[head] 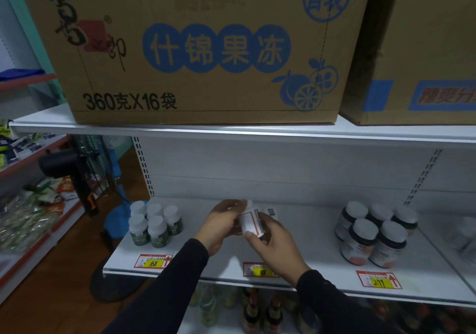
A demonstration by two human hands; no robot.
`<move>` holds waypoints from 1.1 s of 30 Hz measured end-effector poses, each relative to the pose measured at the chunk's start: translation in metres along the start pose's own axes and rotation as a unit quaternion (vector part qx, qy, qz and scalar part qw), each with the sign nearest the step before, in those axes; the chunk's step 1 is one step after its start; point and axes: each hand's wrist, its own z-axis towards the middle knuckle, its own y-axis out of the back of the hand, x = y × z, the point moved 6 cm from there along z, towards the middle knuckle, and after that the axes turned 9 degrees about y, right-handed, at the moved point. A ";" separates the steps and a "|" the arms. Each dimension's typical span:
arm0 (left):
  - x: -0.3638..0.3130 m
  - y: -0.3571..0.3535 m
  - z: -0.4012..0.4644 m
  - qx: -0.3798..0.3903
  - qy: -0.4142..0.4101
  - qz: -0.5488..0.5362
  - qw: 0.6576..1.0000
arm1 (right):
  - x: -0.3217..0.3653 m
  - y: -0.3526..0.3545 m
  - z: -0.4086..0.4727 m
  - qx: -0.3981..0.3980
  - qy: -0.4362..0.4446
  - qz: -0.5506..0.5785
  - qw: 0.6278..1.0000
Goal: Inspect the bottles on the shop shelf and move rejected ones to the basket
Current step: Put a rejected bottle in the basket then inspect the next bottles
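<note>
I see both hands raised over the white metal shelf [296,233], clamped together on one small white plastic bottle with an orange-bordered label [249,224]. My left hand [221,224] wraps its far side; my right hand [274,241] pinches it, thumb across the label. Green-labelled white-capped bottles [154,224] stand left of the hands, dark white-capped jars [373,236] right.

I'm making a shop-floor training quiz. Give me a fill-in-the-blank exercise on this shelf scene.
1. The white bottle is held by ____ hands, the left hand and the right hand.
2. The green-labelled bottles stand at the shelf's ____ end.
3. The price tag below the dark bottles reads ____.
4. The cardboard box sits on the shelf ____ the bottles.

Missing words: both; left; 299; above
</note>
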 end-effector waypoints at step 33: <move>0.000 0.003 -0.008 -0.008 0.000 -0.010 1.000 | 0.003 -0.004 -0.002 0.010 -0.022 0.030 0.999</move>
